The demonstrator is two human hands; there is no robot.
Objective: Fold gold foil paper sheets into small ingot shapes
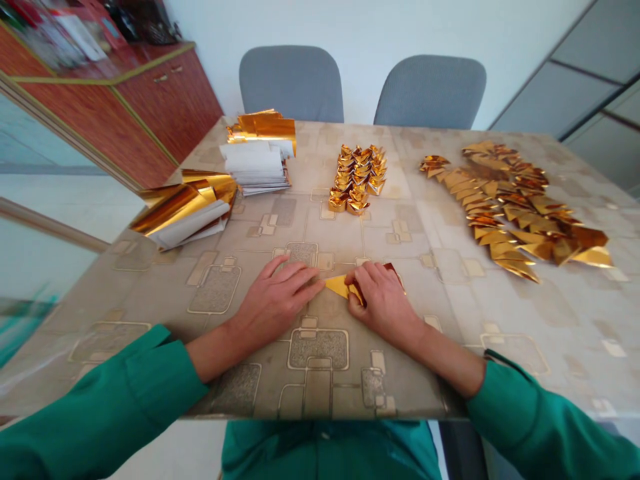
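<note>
The gold foil piece [340, 288] lies on the bench [425, 230] between the two hands. It is a small folded triangle, its gold face up, with one tip pointing toward the left grip and a far corner showing past the right grip's fingers. The right grip [383, 303] is closed on it: the hand is arched with the wrist low, and the fingers curl down over the foil and press it against the bench. The left grip [277, 303] is released, lying palm down with its fingers stretched toward the foil, the fingertips [313, 279] just beside its tip. Both forearms angle inward from green sleeves [100, 400] and rest low over the bench edge.

Straight ahead of the grips, a cluster of folded paper ingots [355, 177] stands in tight rows. Farther ahead and to the right of the right grip lies a long heap of folded gold pieces [510, 207]. Ahead and to the left of the left grip are a stack of white-backed gold sheets [257, 157] and a curling bundle of gold sheets [185, 207]. Two grey chairs [291, 83] stand beyond the bench.
</note>
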